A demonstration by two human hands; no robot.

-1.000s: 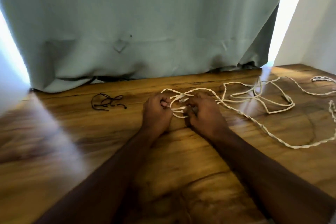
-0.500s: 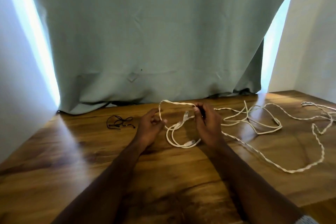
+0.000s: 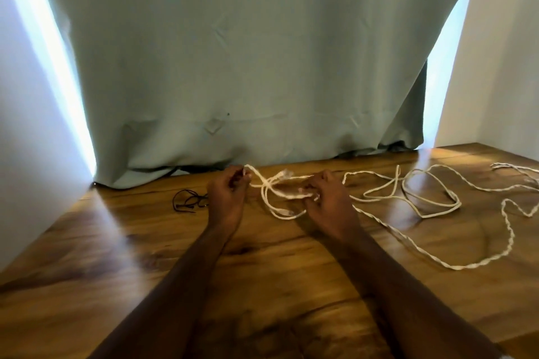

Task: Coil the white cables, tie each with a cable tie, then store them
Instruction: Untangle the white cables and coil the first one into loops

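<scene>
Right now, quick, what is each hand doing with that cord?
Left hand: fingers curled, pinching the white cable near its top.
Right hand: fingers curled round a bunch of the same cable's loops.

Twisted white cables sprawl uncoiled beside black cable ties.

A domestic room: polished wooden table, grey-green curtain filling the upper frame, plain white walls at both edges.
</scene>
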